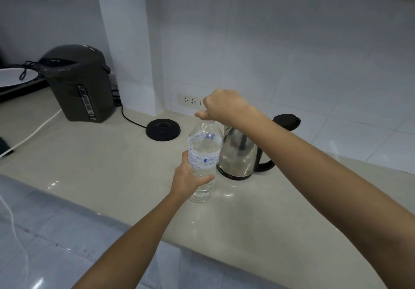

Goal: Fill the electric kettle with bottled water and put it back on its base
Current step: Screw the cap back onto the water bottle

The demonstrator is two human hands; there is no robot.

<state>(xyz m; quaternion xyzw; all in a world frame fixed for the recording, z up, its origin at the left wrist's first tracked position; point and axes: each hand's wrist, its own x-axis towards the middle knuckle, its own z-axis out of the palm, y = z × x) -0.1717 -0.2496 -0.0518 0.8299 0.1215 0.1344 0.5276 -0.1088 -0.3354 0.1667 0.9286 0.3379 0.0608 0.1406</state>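
Fingers wrap bottle; right hand caps it.

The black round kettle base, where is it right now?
In the head view the kettle base sits empty on the counter, left of centre, between the dark hot-water pot and the steel kettle, just below the wall socket.

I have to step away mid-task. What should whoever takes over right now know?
Left hand: holds the water bottle upright on the counter.
Right hand: closed over the bottle's top; cap hidden, so on or off is unclear.
Kettle: lid open, on the counter right of the bottle, off its base.
Done: kettle opened, bottle in hand.
Left: uncap if needed, pour, close the lid, return kettle to base.
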